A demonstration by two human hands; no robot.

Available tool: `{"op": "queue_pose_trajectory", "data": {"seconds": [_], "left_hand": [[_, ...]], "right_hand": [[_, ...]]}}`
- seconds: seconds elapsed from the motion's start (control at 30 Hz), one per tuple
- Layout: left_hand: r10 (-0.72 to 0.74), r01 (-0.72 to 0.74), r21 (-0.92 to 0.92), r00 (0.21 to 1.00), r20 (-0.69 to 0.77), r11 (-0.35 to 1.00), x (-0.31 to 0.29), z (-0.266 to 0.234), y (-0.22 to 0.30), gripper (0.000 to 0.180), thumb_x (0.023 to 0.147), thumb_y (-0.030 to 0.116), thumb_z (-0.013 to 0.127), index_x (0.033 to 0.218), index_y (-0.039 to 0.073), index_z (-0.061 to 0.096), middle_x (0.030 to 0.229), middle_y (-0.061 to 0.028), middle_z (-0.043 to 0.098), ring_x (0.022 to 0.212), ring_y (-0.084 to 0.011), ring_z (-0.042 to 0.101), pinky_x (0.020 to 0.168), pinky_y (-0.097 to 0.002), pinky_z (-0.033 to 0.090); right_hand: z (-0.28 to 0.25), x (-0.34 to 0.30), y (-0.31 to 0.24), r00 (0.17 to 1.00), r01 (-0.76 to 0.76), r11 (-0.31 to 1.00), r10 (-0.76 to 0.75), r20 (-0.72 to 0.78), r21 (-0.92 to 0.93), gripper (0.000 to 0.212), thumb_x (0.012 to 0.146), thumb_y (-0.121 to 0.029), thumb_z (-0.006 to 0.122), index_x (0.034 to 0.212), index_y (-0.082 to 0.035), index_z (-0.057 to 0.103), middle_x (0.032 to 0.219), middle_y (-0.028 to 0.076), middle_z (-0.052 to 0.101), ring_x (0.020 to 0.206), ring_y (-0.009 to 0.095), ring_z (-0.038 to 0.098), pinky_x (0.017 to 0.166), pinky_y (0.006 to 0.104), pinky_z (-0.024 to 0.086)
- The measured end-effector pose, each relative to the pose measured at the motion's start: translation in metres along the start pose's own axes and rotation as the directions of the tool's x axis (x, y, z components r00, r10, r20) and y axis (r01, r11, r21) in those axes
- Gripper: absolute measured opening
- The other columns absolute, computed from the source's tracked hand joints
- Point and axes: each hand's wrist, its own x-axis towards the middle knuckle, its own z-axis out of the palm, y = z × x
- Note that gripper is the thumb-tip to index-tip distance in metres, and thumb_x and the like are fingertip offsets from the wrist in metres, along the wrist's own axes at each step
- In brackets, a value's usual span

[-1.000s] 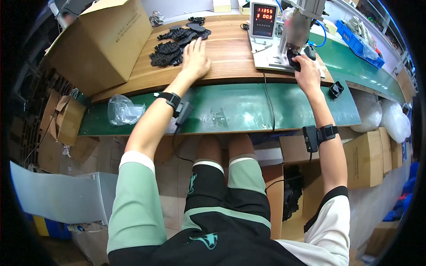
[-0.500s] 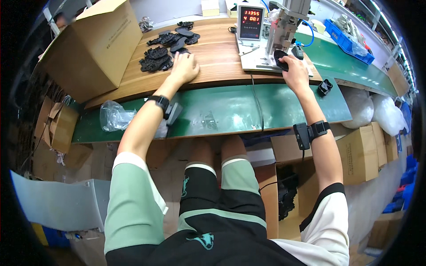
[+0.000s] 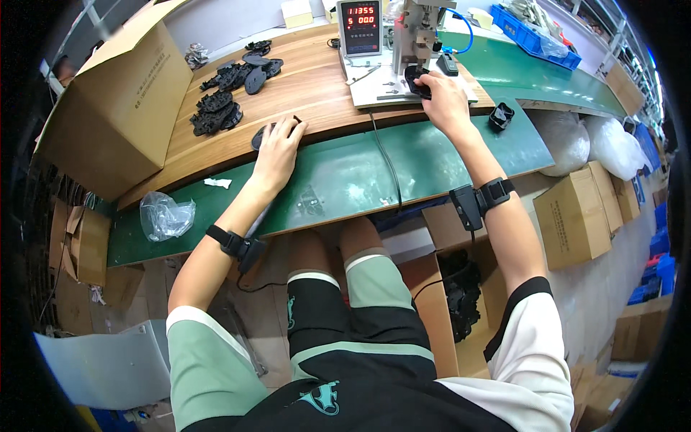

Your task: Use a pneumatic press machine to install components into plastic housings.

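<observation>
My right hand (image 3: 446, 101) pinches a black oval plastic part (image 3: 415, 81) under the head of a small bench press (image 3: 415, 36). The part rests at the press's pale base plate (image 3: 381, 88), tilted toward my fingers. At the front edge of the wooden board, my left hand (image 3: 279, 147) is closed over another dark oval plastic part (image 3: 258, 137), which shows beside the thumb and past the fingertips. Beyond that hand lie loose piles of similar black parts (image 3: 216, 111), some ribbed and some smooth ovals (image 3: 255, 81).
A tall cardboard box (image 3: 119, 108) stands left of the piles. Behind the board is a counter display (image 3: 360, 27) with red digits. A small black piece (image 3: 501, 117) sits right of the press on the green table (image 3: 338, 180). A crumpled plastic bag (image 3: 165, 216) lies at left.
My left hand has come away from the pile toward the board's front edge, with an oval part under its fingers. My right hand stays at the press. The whole view has shifted.
</observation>
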Motion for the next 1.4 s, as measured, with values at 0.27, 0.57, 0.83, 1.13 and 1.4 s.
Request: {"op": "queue_pose_trajectory", "data": {"seconds": [0.27,0.57,0.83,1.13,1.4], "left_hand": [[-0.279,0.243,-0.351,0.959,-0.054,0.904,-0.003,-0.022,0.019,0.045,0.083,-0.007,0.057,0.127,0.003,0.059,0.116,-0.0186,0.057,0.114,-0.0384,0.06,0.102,-0.049,0.05],[-0.06,-0.019,-0.339,0.973,-0.223,0.941,0.083,-0.045,0.075,0.03,0.087,-0.001,0.059,0.116,0.006,0.059,0.099,-0.0143,0.068,0.093,-0.0319,0.068,0.081,-0.0424,0.055],[0.253,-0.343,-0.155,0.873,-0.417,0.927,0.171,-0.016,0.127,0.055,0.082,0.003,0.065,0.136,0.007,0.056,0.119,-0.016,0.071,0.112,-0.0292,0.067,0.096,-0.0406,0.054],[0.173,-0.226,-0.263,0.962,-0.21,0.938,0.202,0.016,0.134,0.04,0.087,0.002,0.058,0.126,0.003,0.058,0.113,-0.0157,0.07,0.099,-0.0341,0.071,0.081,-0.0424,0.059],[0.129,-0.186,-0.291,0.97,-0.205,0.939,0.203,0.013,0.141,0.03,0.088,-0.002,0.055,0.118,-0.001,0.057,0.109,-0.0213,0.069,0.095,-0.0375,0.071,0.077,-0.044,0.059]], "right_hand": [[0.0,0.0,-0.002,1.0,0.0,1.0,0.0,-0.015,0.0,0.032,0.076,-0.001,0.07,0.106,-0.011,0.072,0.11,0.007,0.069,0.107,0.032,0.066,0.092,0.0448,0.054],[-0.014,-0.002,0.032,0.992,0.086,0.927,-0.044,-0.122,0.366,0.031,0.081,-0.001,0.064,0.111,-0.007,0.07,0.11,0.014,0.068,0.107,0.036,0.064,0.093,0.0426,0.051],[-0.062,-0.203,-0.022,0.84,-0.052,0.87,0.304,-0.45,0.49,0.032,0.083,0.013,0.059,0.112,0.0,0.067,0.111,0.016,0.07,0.108,0.032,0.067,0.098,0.0388,0.051],[-0.012,-0.431,-0.005,0.732,-0.621,0.676,0.681,-0.015,0.397,0.028,0.086,0.006,0.058,0.112,-0.001,0.067,0.111,0.016,0.067,0.109,0.034,0.063,0.099,0.04,0.048],[0.097,-0.596,0.033,0.165,-0.986,0.135,0.869,0.466,0.098,0.037,0.095,-0.024,0.058,0.122,0.0,0.066,0.125,0.024,0.066,0.119,0.042,0.059,0.102,0.0447,0.046]]}}
